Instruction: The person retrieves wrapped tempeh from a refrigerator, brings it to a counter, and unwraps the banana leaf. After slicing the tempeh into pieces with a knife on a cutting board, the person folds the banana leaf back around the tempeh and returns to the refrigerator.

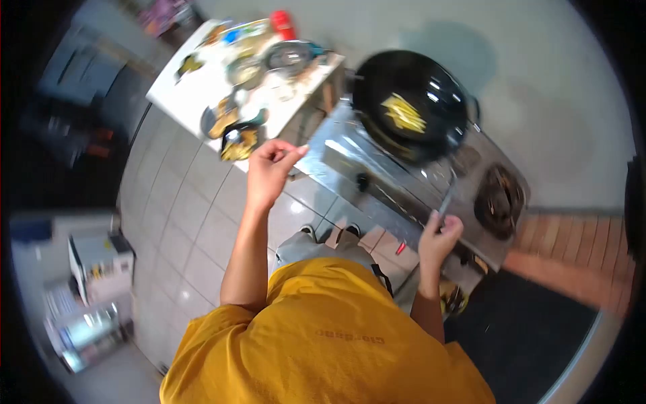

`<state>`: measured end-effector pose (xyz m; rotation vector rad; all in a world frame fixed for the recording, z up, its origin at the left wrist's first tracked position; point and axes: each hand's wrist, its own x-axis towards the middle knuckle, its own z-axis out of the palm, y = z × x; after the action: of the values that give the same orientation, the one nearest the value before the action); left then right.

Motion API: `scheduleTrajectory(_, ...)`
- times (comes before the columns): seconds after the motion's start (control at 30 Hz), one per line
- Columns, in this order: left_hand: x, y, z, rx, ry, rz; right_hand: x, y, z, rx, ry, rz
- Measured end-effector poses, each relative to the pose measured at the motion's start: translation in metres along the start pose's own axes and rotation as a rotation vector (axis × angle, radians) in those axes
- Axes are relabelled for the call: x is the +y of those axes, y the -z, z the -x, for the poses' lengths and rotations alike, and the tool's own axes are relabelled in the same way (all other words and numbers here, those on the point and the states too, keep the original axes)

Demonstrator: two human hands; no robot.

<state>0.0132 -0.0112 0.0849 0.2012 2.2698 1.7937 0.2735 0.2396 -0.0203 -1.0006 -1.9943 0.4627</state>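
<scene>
Raised in front of the stove's left end, my left hand [270,168] has its thumb and index finger pinched together; whatever is between them is too small to name. My right hand [439,237] is closed around the handle of a metal utensil [449,195] at the stove's front edge. The utensil's far end is blurred over the stovetop. Beyond my hands, a large black wok [383,84] sits on the metal stove [397,188], with yellow, strip-like food [405,113] lying inside it.
A white table [195,94] at the upper left holds bowls, a red bottle [282,25] and a dark container of food [238,141]. A second burner [499,200] is right of the wok. A black mat [531,337] lies at lower right.
</scene>
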Motion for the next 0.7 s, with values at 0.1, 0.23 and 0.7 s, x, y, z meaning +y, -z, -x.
scheduleTrajectory(0.1,-0.002,0.047,0.019,0.121,0.030,0.074,-0.027,-0.017,0.010,-0.265,-0.004,-0.298)
scheduleTrajectory(0.23,-0.030,0.136,0.060,0.334,0.027,0.157,-0.077,-0.064,0.057,-0.790,0.114,-0.546)
scheduleTrajectory(0.7,-0.131,0.460,0.321,1.086,0.237,0.237,-0.442,-0.134,0.304,-1.416,0.298,-1.076)
